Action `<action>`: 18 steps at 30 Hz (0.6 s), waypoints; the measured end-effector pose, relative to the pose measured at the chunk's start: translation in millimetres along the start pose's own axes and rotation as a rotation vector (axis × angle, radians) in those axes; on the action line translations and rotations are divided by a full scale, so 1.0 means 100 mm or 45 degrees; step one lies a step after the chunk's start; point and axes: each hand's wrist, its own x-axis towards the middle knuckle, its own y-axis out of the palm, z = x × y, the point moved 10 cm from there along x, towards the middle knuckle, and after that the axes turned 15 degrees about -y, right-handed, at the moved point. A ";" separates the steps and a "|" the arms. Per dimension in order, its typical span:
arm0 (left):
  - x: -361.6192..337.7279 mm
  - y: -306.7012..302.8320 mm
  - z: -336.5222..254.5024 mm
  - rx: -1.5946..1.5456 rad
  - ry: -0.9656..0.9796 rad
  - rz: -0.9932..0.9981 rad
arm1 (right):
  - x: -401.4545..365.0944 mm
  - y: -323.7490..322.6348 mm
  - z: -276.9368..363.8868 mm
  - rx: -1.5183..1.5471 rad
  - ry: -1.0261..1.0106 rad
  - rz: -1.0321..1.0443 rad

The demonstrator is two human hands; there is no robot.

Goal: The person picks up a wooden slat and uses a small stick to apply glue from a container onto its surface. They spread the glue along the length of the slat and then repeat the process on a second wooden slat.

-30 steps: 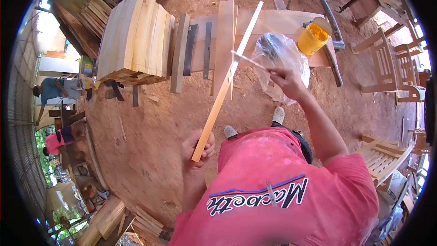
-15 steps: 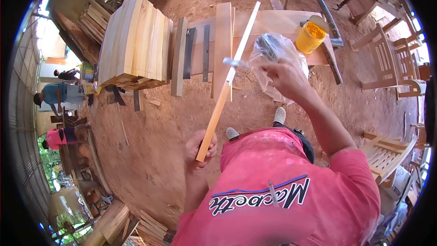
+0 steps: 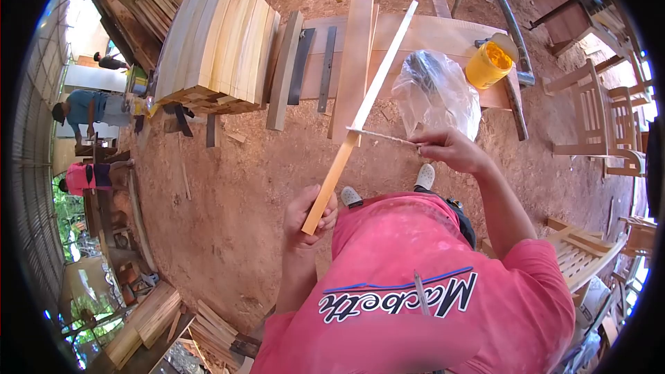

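Note:
My left hand (image 3: 310,213) is closed around the near end of a long, narrow wooden strip (image 3: 337,173). The strip slants up and away over the bench. Its near part is orange-brown and its far part bright white. My right hand (image 3: 454,151) pinches a thin, pale, stick-like tool (image 3: 384,137), whose far end lies across the strip where the colour changes. I cannot tell the tool's exact kind. Beyond my right hand, a clear plastic bag (image 3: 443,100) with something dark inside rests at the bench edge. A yellow tub (image 3: 490,64) of orange-yellow paste stands open beside it.
A stack of pale boards (image 3: 215,41) fills the left of the wooden bench (image 3: 433,34). Loose boards (image 3: 355,62) and a dark metal strip (image 3: 327,69) lie across it. Wooden chairs (image 3: 603,114) stand at right. Several people, one in a blue shirt (image 3: 86,107), are far left.
My right hand has come down and toward me, bringing the tool's far end to the strip's colour boundary. My left hand still grips the strip. The view has shifted slightly.

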 end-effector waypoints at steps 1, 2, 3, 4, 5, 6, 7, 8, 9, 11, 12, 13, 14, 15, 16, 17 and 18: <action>0.01 -0.01 -0.01 -0.010 -0.003 -0.028 | -0.02 0.05 -0.01 0.097 0.009 0.033; 0.03 -0.02 0.00 -0.003 -0.009 -0.027 | -0.05 0.00 -0.07 0.192 0.127 -0.096; 0.04 -0.02 0.01 -0.013 -0.023 0.004 | -0.03 0.02 -0.10 0.196 0.126 -0.106; 0.06 -0.01 0.01 -0.024 -0.035 0.036 | 0.01 -0.01 -0.16 0.186 0.085 -0.179; 0.08 -0.01 0.01 -0.017 -0.039 0.040 | 0.05 -0.04 -0.20 0.174 0.045 -0.249; 0.10 -0.01 0.01 -0.008 -0.023 0.034 | 0.05 0.01 -0.24 0.239 0.029 -0.279; 0.10 -0.01 0.00 0.001 -0.006 0.026 | 0.01 0.04 -0.26 0.240 0.028 -0.282; 0.10 -0.01 0.00 0.004 -0.006 0.025 | -0.02 0.10 -0.26 0.190 0.022 -0.229; 0.11 -0.02 -0.01 0.012 -0.003 0.013 | -0.05 0.16 -0.25 0.138 0.015 -0.177; 0.12 -0.01 -0.03 0.021 0.004 0.004 | -0.08 0.11 -0.06 -0.027 -0.154 -0.125; 0.13 0.01 -0.03 0.023 0.007 0.007 | -0.11 0.03 -0.01 0.008 -0.080 -0.160; 0.14 0.03 -0.02 0.020 0.008 0.011 | -0.14 -0.04 0.02 0.040 -0.002 -0.193; 0.16 0.04 -0.02 0.013 0.007 0.013 | -0.11 -0.21 0.09 -0.066 -0.015 -0.301; 0.19 0.05 -0.02 0.024 0.001 -0.014 | -0.06 -0.39 0.15 -0.174 -0.032 -0.407; 0.22 0.05 -0.03 0.037 -0.004 -0.039 | -0.01 -0.47 0.13 -0.205 0.003 -0.423; 0.26 0.04 -0.03 0.037 -0.002 -0.034 | 0.01 -0.52 0.11 -0.238 0.035 -0.441; 0.32 0.03 -0.03 0.029 -0.005 0.004 | 0.00 -0.53 0.08 -0.246 0.029 -0.443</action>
